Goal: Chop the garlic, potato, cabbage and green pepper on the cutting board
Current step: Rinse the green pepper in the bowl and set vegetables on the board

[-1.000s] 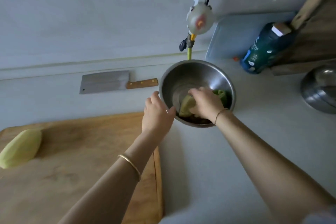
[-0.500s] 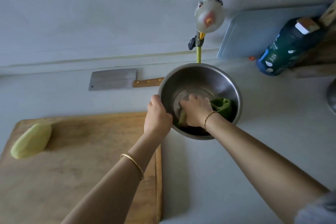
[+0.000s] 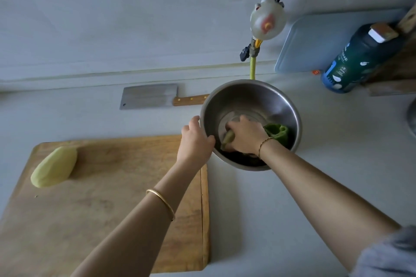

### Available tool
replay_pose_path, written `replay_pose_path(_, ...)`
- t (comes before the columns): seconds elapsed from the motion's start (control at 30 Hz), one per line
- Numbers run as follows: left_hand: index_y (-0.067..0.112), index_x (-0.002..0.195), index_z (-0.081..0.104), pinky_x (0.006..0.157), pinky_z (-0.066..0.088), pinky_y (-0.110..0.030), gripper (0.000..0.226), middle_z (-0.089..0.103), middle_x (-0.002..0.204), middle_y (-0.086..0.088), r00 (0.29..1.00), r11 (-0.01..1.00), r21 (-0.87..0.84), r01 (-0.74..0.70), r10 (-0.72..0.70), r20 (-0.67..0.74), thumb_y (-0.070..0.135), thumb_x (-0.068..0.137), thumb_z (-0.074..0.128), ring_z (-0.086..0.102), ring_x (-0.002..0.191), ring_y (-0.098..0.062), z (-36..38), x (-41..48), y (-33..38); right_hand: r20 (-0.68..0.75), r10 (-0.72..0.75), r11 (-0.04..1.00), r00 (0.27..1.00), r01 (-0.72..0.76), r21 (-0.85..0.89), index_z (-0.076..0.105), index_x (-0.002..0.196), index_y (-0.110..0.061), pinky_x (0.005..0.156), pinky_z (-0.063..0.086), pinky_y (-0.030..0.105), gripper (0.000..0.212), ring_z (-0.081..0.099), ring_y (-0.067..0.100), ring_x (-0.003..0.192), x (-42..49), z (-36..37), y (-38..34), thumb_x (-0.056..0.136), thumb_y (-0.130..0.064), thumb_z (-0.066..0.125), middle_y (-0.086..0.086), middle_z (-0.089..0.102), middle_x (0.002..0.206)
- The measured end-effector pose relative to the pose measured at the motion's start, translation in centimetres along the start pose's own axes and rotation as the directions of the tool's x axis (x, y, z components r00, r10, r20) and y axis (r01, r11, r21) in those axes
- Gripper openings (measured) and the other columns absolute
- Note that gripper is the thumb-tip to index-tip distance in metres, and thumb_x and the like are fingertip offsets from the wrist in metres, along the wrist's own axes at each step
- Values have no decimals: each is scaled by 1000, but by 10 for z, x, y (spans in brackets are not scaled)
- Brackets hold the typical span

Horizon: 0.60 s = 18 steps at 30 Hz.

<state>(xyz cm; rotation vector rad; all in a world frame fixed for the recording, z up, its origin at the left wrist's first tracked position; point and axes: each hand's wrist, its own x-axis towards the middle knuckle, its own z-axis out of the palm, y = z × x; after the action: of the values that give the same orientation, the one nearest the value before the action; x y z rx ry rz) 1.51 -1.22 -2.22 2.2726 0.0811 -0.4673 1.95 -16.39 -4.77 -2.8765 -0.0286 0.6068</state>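
A steel bowl (image 3: 270,94) stands on the counter right of the wooden cutting board (image 3: 108,198). My left hand (image 3: 194,139) grips the bowl's near-left rim. My right hand (image 3: 244,134) is down inside the bowl, its fingers curled round a pale yellow-green piece (image 3: 227,138), which looks like potato. A green pepper (image 3: 278,134) lies in the bowl just right of that hand. A peeled potato half (image 3: 54,165) sits at the board's far left. The cleaver (image 3: 149,96) with its wooden handle lies behind the board. Garlic and cabbage are not visible.
A dark green bottle (image 3: 355,60) and a grey tray (image 3: 315,40) lean against the wall at the back right. A gas valve with a yellow hose (image 3: 253,67) hangs just behind the bowl. Another steel vessel's edge (image 3: 412,117) shows at the far right.
My right hand has pushed deeper toward the bowl's left side over the pale piece, uncovering the green pepper. My left hand has closed on the rim. The view has shifted, moving the potato half inward.
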Motion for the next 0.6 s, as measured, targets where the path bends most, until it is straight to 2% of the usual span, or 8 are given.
replay_pose_path(0.07, 18, 142, 32, 96, 49, -41, 56, 37, 138, -10, 997, 999, -35, -21, 18, -77, 19, 92, 58, 49, 117, -24, -4, -1, -2, -58, 55, 983, 997, -44, 177, 52, 119, -26, 88, 48, 38, 48, 54, 27, 99, -4, -10, 3, 78, -48, 63, 7, 45, 120)
replay_pose_path(0.17, 12, 131, 46, 84, 52, -29, 37, 53, 123, -5, 988, 980, -181, -83, 57, -146, 18, 96, 53, 57, 96, -14, -19, -7, -1, -190, 68, 911, 979, 16, 412, 56, 111, -28, 73, 47, 29, 54, 56, 22, 89, -15, -29, -1, 66, -57, 62, 2, 50, 108)
replay_pose_path(0.23, 7, 121, 54, 79, 55, -30, 26, 63, 106, -6, 999, 916, -402, -15, 1, -35, 20, 99, 46, 62, 89, -16, -31, -13, -2, -271, 37, 874, 962, 100, 475, 58, 109, -29, 72, 44, 21, 55, 57, 18, 91, -22, -39, -14, 62, -56, 64, 2, 54, 106)
replay_pose_path(0.3, 3, 109, 59, 81, 53, -36, 34, 65, 94, -11, 976, 713, -678, 180, -43, 214, 28, 103, 36, 63, 85, -21, -42, -17, 0, -297, 9, 854, 955, 147, 499, 59, 115, -26, 72, 38, 10, 49, 53, 15, 95, -32, -46, -31, 70, -40, 73, 0, 50, 107)
replay_pose_path(0.33, 3, 103, 61, 82, 52, -37, 42, 67, 89, -12, 950, 605, -751, 265, -32, 310, 33, 103, 32, 64, 83, -22, -49, -20, -2, -322, -25, 857, 946, 187, 481, 59, 117, -24, 74, 38, 10, 50, 52, 15, 97, -35, -47, -42, 72, -37, 75, 1, 50, 108)
replay_pose_path(0.4, 1, 101, 63, 80, 54, -35, 52, 69, 85, -12, 926, 509, -795, 330, -10, 378, 40, 103, 28, 64, 80, -21, -64, -24, -15, -329, -108, 871, 938, 249, 424, 57, 122, -23, 81, 43, 21, 56, 52, 16, 101, -40, -44, -70, 73, -43, 76, 4, 49, 113)
replay_pose_path(0.5, -1, 108, 62, 73, 56, -30, 47, 67, 87, -10, 940, 545, -784, 297, -23, 340, 39, 100, 39, 64, 77, -17, -85, -31, -42, -270, -211, 893, 939, 298, 336, 47, 136, -22, 92, 39, 27, 70, 48, 21, 114, -39, -32, -107, 76, -44, 73, 8, 45, 127)
replay_pose_path(0.6, 0, 99, 64, 78, 57, -29, 28, 65, 89, -11, 960, 598, -763, 247, -43, 277, 25, 95, 53, 64, 80, -15, -102, -39, -76, -205, -327, 857, 923, 380, 347, 31, 147, -20, 101, 36, 29, 80, 40, 22, 127, -37, -19, -137, 80, -39, 72, 8, 44, 136)
